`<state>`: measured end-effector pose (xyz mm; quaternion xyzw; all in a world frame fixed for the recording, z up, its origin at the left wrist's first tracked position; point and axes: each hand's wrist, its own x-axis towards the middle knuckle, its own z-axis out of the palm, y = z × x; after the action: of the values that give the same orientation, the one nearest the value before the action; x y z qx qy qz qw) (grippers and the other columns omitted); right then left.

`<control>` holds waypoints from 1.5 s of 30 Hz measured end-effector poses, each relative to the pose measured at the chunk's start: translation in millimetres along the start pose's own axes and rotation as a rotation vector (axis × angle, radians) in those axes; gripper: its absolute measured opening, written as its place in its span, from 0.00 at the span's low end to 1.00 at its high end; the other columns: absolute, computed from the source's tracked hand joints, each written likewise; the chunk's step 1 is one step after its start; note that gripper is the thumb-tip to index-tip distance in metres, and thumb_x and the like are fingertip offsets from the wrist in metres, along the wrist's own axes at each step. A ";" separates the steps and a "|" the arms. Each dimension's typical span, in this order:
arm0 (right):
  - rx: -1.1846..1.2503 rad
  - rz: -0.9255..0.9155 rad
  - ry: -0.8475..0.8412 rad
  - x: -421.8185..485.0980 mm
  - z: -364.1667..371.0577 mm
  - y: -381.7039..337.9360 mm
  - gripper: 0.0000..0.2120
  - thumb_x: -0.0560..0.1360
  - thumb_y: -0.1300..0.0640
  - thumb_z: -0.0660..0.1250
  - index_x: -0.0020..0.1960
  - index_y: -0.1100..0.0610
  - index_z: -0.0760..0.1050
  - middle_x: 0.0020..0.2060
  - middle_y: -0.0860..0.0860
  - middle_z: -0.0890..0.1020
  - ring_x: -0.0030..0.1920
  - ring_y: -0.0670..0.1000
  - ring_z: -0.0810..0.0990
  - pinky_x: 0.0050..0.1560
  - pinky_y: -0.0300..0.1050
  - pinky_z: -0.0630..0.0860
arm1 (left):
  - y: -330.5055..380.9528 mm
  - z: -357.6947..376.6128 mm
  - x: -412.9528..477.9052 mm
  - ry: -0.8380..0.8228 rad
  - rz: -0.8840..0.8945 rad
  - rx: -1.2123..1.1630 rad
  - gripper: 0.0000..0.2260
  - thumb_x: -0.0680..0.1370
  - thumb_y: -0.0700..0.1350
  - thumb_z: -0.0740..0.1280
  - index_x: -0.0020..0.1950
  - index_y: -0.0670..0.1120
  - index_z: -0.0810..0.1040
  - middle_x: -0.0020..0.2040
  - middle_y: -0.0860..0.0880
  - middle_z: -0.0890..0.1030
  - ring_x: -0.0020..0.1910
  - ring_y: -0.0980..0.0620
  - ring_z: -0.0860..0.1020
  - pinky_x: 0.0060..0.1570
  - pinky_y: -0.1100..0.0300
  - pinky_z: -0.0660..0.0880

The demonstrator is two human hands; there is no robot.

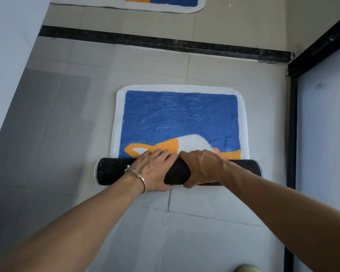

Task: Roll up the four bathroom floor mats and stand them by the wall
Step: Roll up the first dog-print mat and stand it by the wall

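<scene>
On the pale tile floor (67, 134), mid-shot, there's a bath mat (180, 114) lying flat w/ its near end wound into a roll (110, 169). Top side is blue w/ a white border and an orange + white shape. The roll shows the black dotted backing, w/ white stitched edge at both ends. It sits crosswise, closest to the person, and the flat part stretches away from them.

Both hands are on the middle of the roll, side by side, nearly touching. Left hand (155, 169) wraps it, fingers curled over the far side onto the pile, thumb at the near underside. Right hand (202, 167) same deal: fingers over the top, thumb down by the floor. So both are gripping the roll. Thin metal bracelet (139, 176) on the left wrist.

Further back, past a dark threshold strip (165, 43), a second mat (130, 2) in the same colours lies flat, mostly cut off at the top. Plain wall (8, 55) on the left, black door frame (292, 124) on the right.
</scene>
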<state>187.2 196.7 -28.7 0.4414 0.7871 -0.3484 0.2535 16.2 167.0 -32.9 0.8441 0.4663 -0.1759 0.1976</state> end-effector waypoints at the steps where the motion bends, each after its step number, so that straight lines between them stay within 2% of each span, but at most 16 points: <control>1: 0.040 0.017 -0.030 1.6 -0.6 1.3 0.26 0.62 0.40 0.72 0.54 0.47 0.66 0.45 0.46 0.77 0.48 0.52 0.77 0.50 0.52 0.72 | 1.9 0.7 -2.0 0.023 -0.005 0.043 0.30 0.69 0.60 0.67 0.67 0.50 0.63 0.58 0.52 0.70 0.57 0.50 0.71 0.54 0.54 0.71; 3: 0.062 0.028 -0.019 -0.2 1.4 0.5 0.26 0.62 0.38 0.72 0.53 0.46 0.66 0.46 0.45 0.76 0.49 0.52 0.77 0.49 0.49 0.70 | 6.6 1.7 -1.3 0.007 -0.024 0.080 0.30 0.70 0.59 0.67 0.67 0.50 0.62 0.58 0.51 0.70 0.57 0.49 0.71 0.54 0.53 0.70; 5: -0.036 0.016 0.102 -6.4 4.6 -3.0 0.29 0.65 0.38 0.71 0.59 0.50 0.67 0.51 0.47 0.75 0.51 0.52 0.77 0.44 0.46 0.66 | 5.9 -3.9 5.6 -0.063 -0.037 0.024 0.27 0.69 0.56 0.69 0.64 0.50 0.65 0.56 0.51 0.71 0.55 0.48 0.73 0.50 0.52 0.71; 7: -0.182 -0.004 0.274 -10.7 7.1 -5.8 0.32 0.66 0.37 0.69 0.63 0.52 0.66 0.54 0.50 0.74 0.54 0.54 0.76 0.48 0.48 0.69 | -0.8 -15.5 15.2 -0.142 -0.064 -0.110 0.23 0.67 0.55 0.70 0.58 0.51 0.68 0.53 0.53 0.74 0.50 0.49 0.75 0.45 0.55 0.73; 9: -0.265 0.032 0.344 -9.9 11.4 -8.9 0.35 0.66 0.37 0.69 0.65 0.53 0.63 0.55 0.51 0.73 0.54 0.56 0.74 0.53 0.52 0.69 | -7.2 -24.2 21.3 -0.186 -0.081 -0.191 0.21 0.65 0.55 0.71 0.54 0.52 0.69 0.48 0.56 0.76 0.43 0.51 0.75 0.40 0.58 0.72; 12: -0.282 0.067 0.340 -5.9 23.0 -16.6 0.31 0.68 0.43 0.70 0.64 0.55 0.61 0.55 0.52 0.72 0.54 0.56 0.74 0.53 0.53 0.68 | -6.2 -20.6 20.3 -0.152 -0.094 -0.137 0.23 0.65 0.56 0.70 0.56 0.52 0.69 0.51 0.54 0.76 0.47 0.51 0.76 0.44 0.56 0.73; 15: -0.201 0.053 0.314 -1.6 13.2 -12.7 0.25 0.68 0.46 0.68 0.59 0.55 0.64 0.53 0.52 0.74 0.52 0.55 0.75 0.51 0.51 0.69 | -3.1 -5.2 12.6 0.003 -0.114 -0.001 0.29 0.66 0.60 0.70 0.62 0.51 0.67 0.55 0.52 0.73 0.54 0.48 0.75 0.51 0.53 0.71; 19: -0.031 0.040 0.207 4.3 -10.3 -2.2 0.27 0.65 0.44 0.71 0.58 0.55 0.67 0.51 0.51 0.76 0.51 0.53 0.77 0.46 0.45 0.67 | -1.7 5.9 9.7 0.236 -0.137 0.206 0.36 0.59 0.61 0.75 0.63 0.50 0.71 0.49 0.50 0.76 0.45 0.47 0.77 0.42 0.52 0.73; 22: -0.143 0.026 0.330 -1.2 -0.6 -1.4 0.31 0.66 0.41 0.69 0.62 0.54 0.65 0.53 0.51 0.75 0.54 0.54 0.76 0.52 0.47 0.69 | -0.1 -4.2 15.6 0.101 -0.158 0.112 0.30 0.67 0.57 0.70 0.64 0.50 0.65 0.54 0.50 0.73 0.53 0.47 0.74 0.49 0.51 0.70; 25: -0.288 0.045 0.411 -4.2 6.6 0.3 0.34 0.67 0.40 0.68 0.66 0.54 0.62 0.57 0.52 0.73 0.55 0.55 0.74 0.55 0.50 0.68 | -7.0 -24.9 24.3 -0.019 -0.175 -0.030 0.27 0.67 0.56 0.70 0.62 0.50 0.66 0.55 0.51 0.73 0.55 0.47 0.75 0.51 0.52 0.70; 28: -0.255 0.026 0.406 -0.2 -2.0 2.5 0.27 0.67 0.43 0.68 0.60 0.54 0.65 0.53 0.52 0.75 0.51 0.55 0.75 0.51 0.49 0.69 | -8.3 -22.9 20.9 0.011 -0.156 -0.031 0.27 0.68 0.57 0.69 0.63 0.51 0.66 0.54 0.51 0.75 0.54 0.47 0.76 0.50 0.53 0.70; 32: -0.048 0.023 0.214 3.5 -20.5 5.6 0.26 0.65 0.44 0.71 0.58 0.54 0.68 0.49 0.51 0.77 0.48 0.54 0.78 0.47 0.46 0.73 | -7.4 -1.1 11.2 0.249 -0.137 0.159 0.34 0.63 0.60 0.74 0.65 0.50 0.70 0.50 0.49 0.77 0.47 0.46 0.78 0.46 0.50 0.73; 34: 0.000 0.035 0.192 1.8 -23.1 6.7 0.27 0.65 0.43 0.71 0.59 0.53 0.68 0.49 0.50 0.77 0.48 0.54 0.78 0.46 0.46 0.74 | -6.6 -6.7 13.6 0.187 -0.162 0.138 0.30 0.66 0.58 0.72 0.63 0.49 0.69 0.52 0.49 0.75 0.50 0.46 0.77 0.49 0.50 0.71; 39: -0.236 0.031 0.436 -5.3 -9.4 7.0 0.32 0.67 0.37 0.67 0.64 0.53 0.66 0.55 0.51 0.74 0.55 0.56 0.75 0.55 0.49 0.68 | -13.4 -28.2 27.6 0.026 -0.195 -0.018 0.24 0.68 0.57 0.69 0.60 0.50 0.68 0.54 0.49 0.76 0.53 0.46 0.76 0.51 0.51 0.70; 42: -0.242 0.061 0.385 -1.4 -9.9 3.7 0.33 0.67 0.39 0.68 0.65 0.53 0.63 0.57 0.52 0.73 0.56 0.56 0.74 0.56 0.51 0.68 | -13.1 -22.5 21.3 0.088 -0.204 -0.013 0.33 0.69 0.59 0.68 0.71 0.53 0.60 0.60 0.49 0.73 0.59 0.46 0.74 0.58 0.51 0.67; 45: -0.121 0.059 0.294 4.4 -23.3 6.1 0.29 0.66 0.41 0.70 0.61 0.53 0.66 0.53 0.52 0.75 0.54 0.56 0.76 0.53 0.50 0.71 | -7.4 -12.2 11.8 0.118 -0.240 0.114 0.49 0.68 0.63 0.70 0.77 0.54 0.41 0.74 0.47 0.59 0.73 0.44 0.60 0.70 0.43 0.54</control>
<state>188.2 219.2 -19.2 0.4945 0.8220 -0.2242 0.1717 17.2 185.1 -29.3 0.8010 0.5641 -0.1745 0.0990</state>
